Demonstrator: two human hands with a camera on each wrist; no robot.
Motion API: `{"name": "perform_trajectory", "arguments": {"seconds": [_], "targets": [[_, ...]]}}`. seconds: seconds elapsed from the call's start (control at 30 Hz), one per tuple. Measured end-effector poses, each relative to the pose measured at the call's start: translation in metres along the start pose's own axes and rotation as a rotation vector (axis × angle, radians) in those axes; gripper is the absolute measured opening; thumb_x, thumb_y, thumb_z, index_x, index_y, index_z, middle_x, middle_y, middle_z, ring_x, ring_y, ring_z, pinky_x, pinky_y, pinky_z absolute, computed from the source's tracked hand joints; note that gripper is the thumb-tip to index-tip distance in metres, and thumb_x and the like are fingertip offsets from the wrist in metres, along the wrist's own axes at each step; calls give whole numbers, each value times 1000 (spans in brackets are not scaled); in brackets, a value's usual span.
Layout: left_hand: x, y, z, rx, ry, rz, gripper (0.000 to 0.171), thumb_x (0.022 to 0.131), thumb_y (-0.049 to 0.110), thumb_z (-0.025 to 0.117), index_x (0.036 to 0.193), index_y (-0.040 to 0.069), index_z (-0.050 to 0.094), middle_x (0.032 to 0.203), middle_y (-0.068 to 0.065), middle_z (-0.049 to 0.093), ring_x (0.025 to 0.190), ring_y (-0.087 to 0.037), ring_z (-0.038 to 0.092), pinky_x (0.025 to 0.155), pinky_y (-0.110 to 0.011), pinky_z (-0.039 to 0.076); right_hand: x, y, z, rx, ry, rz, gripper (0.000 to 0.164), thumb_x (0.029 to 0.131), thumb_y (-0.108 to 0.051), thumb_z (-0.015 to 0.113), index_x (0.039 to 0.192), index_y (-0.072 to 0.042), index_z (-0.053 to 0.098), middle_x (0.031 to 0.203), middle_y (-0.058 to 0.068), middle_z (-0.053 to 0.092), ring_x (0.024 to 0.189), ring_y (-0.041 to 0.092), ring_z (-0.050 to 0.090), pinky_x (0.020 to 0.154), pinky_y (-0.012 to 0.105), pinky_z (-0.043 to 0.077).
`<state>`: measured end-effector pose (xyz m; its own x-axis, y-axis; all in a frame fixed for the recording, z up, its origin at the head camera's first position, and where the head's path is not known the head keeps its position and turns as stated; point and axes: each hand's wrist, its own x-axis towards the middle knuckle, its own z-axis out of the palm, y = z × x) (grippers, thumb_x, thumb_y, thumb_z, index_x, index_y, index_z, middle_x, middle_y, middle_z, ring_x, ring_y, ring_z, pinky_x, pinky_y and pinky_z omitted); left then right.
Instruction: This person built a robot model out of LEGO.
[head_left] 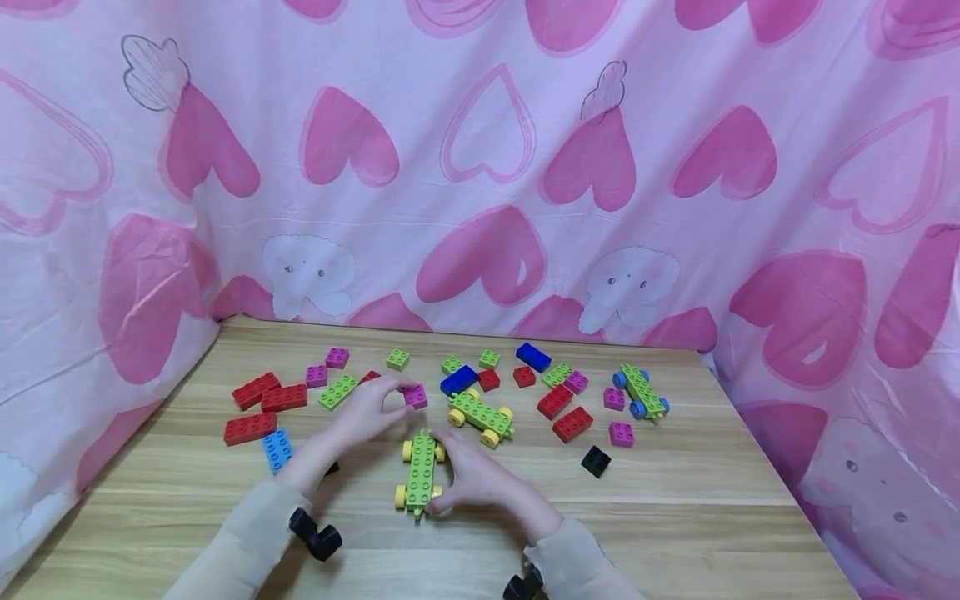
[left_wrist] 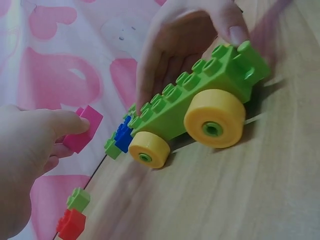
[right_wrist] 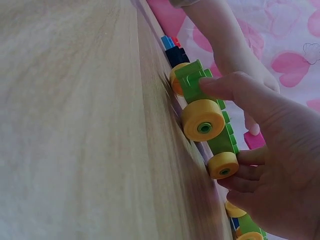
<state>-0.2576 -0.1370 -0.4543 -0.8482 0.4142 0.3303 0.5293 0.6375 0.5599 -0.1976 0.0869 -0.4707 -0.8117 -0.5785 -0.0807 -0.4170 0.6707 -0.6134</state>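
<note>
Indoor play spot – home or playroom, can't tell which. Wood-grain table (head_left: 697, 492) scattered with toy bricks (head_left: 572, 424) and green wheeled bases (head_left: 480, 411); pink heart-and-cartoon-print cloth (head_left: 480, 196) hung around – room beyond hidden.

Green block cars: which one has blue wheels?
The rightmost green block car in the head view; the middle car and nearest car have yellow wheels.

The wooden bench (head_left: 712, 508) carries red bricks (head_left: 250, 428) at ten o'clock, a yellow-wheeled car (head_left: 481, 414) at twelve, a blue-wheeled car (head_left: 641, 391) at two, a black brick (head_left: 596, 461) at three.
</note>
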Motion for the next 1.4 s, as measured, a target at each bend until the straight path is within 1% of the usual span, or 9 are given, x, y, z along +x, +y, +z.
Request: {"name": "perform_trajectory", "arguments": {"seconds": [0.2, 0.37, 0.5, 0.63, 0.77, 0.9, 1.0, 1.17, 1.4], "targets": [[-9, 4, 1, -3, -40, 38, 40, 85, 15, 75, 122, 7, 66, 120, -9, 69, 113, -28, 64, 97, -47, 52, 1, 1, 0, 35, 0, 5, 108, 64, -33, 89, 152, -9, 31, 153, 9, 40, 141, 27, 39, 116, 48, 33], [-16, 9, -1, -32, -95, 112, 38, 83, 16, 77, 119, 8, 67, 117, -6, 70, 111, -27, 65, 96, -48, 52, 0, 2, 1, 50, 7, -13, 108, 63, -33, 89, 152, -14, 30, 153, 7, 39, 141, 27, 38, 116, 48, 33], [-18, 14, -2, -53, -123, 166, 38, 82, 15, 78, 118, 9, 69, 117, -5, 71, 112, -26, 65, 96, -47, 52, 0, 3, 0, 71, 2, -8, 108, 64, -32, 89, 153, -13, 29, 153, 7, 39, 140, 26, 38, 116, 47, 33], [-20, 17, -3, -60, -132, 190, 38, 80, 13, 78, 117, 10, 70, 116, -5, 71, 111, -25, 65, 95, -46, 53, 1, 3, -1, 84, -2, -14, 109, 65, -31, 89, 153, -12, 28, 154, 6, 38, 141, 26, 38, 117, 47, 32], [-23, 19, -3, -70, -161, 187, 38, 80, 13, 77, 117, 10, 70, 115, -4, 72, 109, -24, 66, 95, -45, 53, 1, 2, -1, 79, 1, -13, 110, 64, -32, 89, 153, -13, 28, 155, 6, 38, 141, 26, 38, 116, 48, 32], [-27, 19, -2, -82, -213, 149, 37, 82, 18, 77, 118, 12, 69, 117, -2, 71, 111, -23, 66, 97, -45, 53, 1, 2, 0, 80, 3, -4, 110, 64, -33, 89, 154, -15, 28, 155, 6, 38, 142, 27, 37, 116, 50, 32], [-29, 19, -2, -86, -239, 132, 37, 83, 19, 77, 119, 12, 69, 118, -2, 71, 113, -23, 65, 98, -46, 51, 1, 1, 0, 78, 3, 0, 109, 64, -33, 89, 153, -13, 30, 154, 7, 39, 142, 28, 37, 116, 50, 32], [-31, 19, -1, -92, -247, 127, 38, 81, 15, 77, 119, 11, 69, 118, -4, 71, 113, -24, 65, 99, -46, 51, 1, -1, -1, 82, -6, 14, 106, 64, -31, 88, 151, -9, 32, 151, 8, 42, 139, 27, 41, 115, 47, 34], [-34, 19, 0, -88, -253, 116, 37, 80, 15, 78, 117, 10, 70, 118, -6, 71, 114, -27, 65, 99, -48, 51, 1, -1, -2, 78, -22, 36, 107, 65, -33, 88, 151, -7, 31, 153, 9, 39, 140, 28, 39, 116, 47, 33]]}}
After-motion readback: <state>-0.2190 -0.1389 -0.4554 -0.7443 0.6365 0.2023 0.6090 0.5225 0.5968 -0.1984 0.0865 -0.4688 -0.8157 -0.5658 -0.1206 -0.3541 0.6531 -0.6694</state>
